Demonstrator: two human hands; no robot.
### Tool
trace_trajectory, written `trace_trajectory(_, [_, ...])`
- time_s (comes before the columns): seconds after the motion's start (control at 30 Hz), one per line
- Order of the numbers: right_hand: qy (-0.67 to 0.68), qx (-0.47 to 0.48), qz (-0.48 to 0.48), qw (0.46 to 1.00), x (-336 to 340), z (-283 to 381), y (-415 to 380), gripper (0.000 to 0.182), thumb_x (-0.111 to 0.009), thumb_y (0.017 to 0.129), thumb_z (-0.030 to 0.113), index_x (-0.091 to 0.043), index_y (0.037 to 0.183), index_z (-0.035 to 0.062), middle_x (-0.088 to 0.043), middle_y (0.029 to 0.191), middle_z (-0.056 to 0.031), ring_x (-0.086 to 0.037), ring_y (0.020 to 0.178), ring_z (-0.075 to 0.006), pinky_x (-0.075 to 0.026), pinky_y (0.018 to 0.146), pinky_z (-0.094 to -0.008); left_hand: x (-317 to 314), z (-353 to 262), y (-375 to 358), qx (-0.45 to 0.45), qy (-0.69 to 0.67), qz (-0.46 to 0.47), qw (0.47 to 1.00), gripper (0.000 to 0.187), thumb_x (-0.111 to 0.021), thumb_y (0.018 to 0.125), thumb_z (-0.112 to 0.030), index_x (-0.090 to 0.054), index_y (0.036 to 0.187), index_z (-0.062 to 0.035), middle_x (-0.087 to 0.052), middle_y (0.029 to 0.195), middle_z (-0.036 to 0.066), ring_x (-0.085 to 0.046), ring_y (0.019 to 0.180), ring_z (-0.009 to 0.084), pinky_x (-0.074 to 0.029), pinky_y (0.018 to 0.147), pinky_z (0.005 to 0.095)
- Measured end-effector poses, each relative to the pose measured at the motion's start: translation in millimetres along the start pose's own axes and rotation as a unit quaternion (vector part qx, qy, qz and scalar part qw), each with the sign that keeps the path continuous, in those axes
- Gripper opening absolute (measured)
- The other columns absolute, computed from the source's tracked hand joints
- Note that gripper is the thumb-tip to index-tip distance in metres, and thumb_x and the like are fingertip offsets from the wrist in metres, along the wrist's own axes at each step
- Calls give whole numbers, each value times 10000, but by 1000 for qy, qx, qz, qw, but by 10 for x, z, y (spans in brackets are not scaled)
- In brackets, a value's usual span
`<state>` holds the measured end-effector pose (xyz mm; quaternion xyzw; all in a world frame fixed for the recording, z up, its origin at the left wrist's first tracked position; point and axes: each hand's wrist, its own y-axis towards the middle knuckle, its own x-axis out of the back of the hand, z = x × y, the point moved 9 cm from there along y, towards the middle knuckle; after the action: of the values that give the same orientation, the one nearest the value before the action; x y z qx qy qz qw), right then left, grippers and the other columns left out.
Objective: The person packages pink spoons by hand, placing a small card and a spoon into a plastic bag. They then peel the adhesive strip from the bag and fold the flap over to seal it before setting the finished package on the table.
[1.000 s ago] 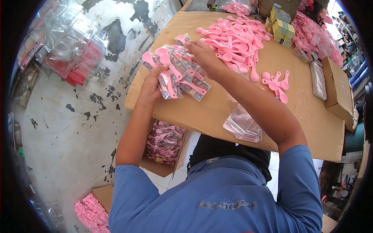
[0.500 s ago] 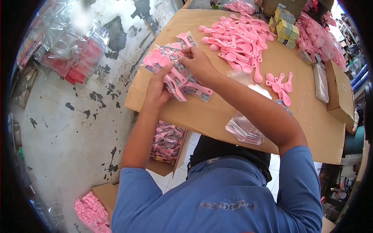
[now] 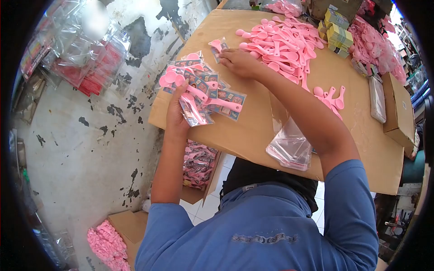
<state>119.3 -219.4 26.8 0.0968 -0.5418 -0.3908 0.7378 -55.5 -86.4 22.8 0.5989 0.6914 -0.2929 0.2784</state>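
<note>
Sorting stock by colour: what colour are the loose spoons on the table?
Pink; the loose spoons show in the head view.
</note>
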Motion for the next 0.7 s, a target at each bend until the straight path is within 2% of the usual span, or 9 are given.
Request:
trace_trajectory(0.1, [-65, -96, 176, 977, 184, 303, -37, 369, -592, 1039, 341, -666, 1171, 5, -669, 1211, -185, -645, 1135, -347, -495, 987, -456, 43, -27, -72, 9, 11, -3, 1000, 377, -682, 1005, -219, -576, 1327, -53, -688, 1218, 132, -708, 1085, 268, -614, 932, 454])
trace_trajectory(0.2, [-125, -123, 20, 984, 495, 457, -91, 337, -639, 987, 311, -662, 1125, 5, -676, 1125, -226, -657, 1082, -405, -496, 972, -503, -56, -32, -117, 8, 25, 3, 1000, 406, -678, 1006, -239, -567, 1352, -58, -683, 1239, 139, -706, 1098, 275, -611, 938, 449])
trace_trajectory(0.3, [-200, -203, 11, 959, 423, 362, -207, 440, -738, 918, 306, -620, 1184, -25, -642, 1148, -245, -625, 1152, -370, -495, 946, -505, -175, 14, -131, 1, 32, 14, 999, 449, -681, 1002, -252, -549, 1386, -61, -677, 1255, 144, -703, 1108, 278, -608, 945, 445])
trace_trajectory(0.4, [-169, -147, 7, 975, 284, 291, -204, 439, -773, 885, 295, -638, 1113, -55, -667, 1067, -263, -655, 1091, -394, -520, 895, -508, -191, 75, -168, -3, 33, 10, 999, 510, -691, 992, -270, -523, 1424, -59, -669, 1273, 151, -699, 1119, 281, -601, 961, 454])
trace_trajectory(0.5, [-19, -223, 62, 973, 159, 77, -185, 400, -789, 868, 274, -669, 1059, -57, -695, 997, -277, -694, 963, -404, -545, 812, -489, -289, 124, -178, -10, 36, 35, 999, 535, -688, 994, -290, -508, 1437, -50, -663, 1285, 157, -694, 1130, 283, -596, 963, 456])
trace_trajectory(0.6, [-14, -253, 145, 956, 181, 83, -255, 374, -786, 876, 244, -702, 1073, -62, -731, 957, -233, -720, 850, -319, -561, 743, -412, -420, 158, -223, -6, 32, 55, 998, 552, -681, 997, -304, -495, 1446, -43, -655, 1299, 164, -687, 1146, 288, -593, 961, 452])
trace_trajectory(0.63, [89, -286, 139, 944, 178, 89, -300, 355, -789, 875, 236, -715, 1057, -59, -739, 953, -206, -723, 845, -295, -568, 742, -402, -415, 171, -223, -3, 32, 53, 998, 557, -675, 999, -306, -489, 1452, -40, -655, 1300, 166, -686, 1148, 290, -592, 964, 454])
trace_trajectory(0.7, [294, -341, 123, 884, 137, 156, -407, 318, -795, 873, 220, -742, 1026, -53, -754, 943, -152, -729, 835, -248, -582, 739, -381, -385, 197, -239, 5, 33, 46, 998, 567, -664, 1004, -311, -477, 1463, -35, -655, 1301, 170, -685, 1152, 294, -590, 969, 457])
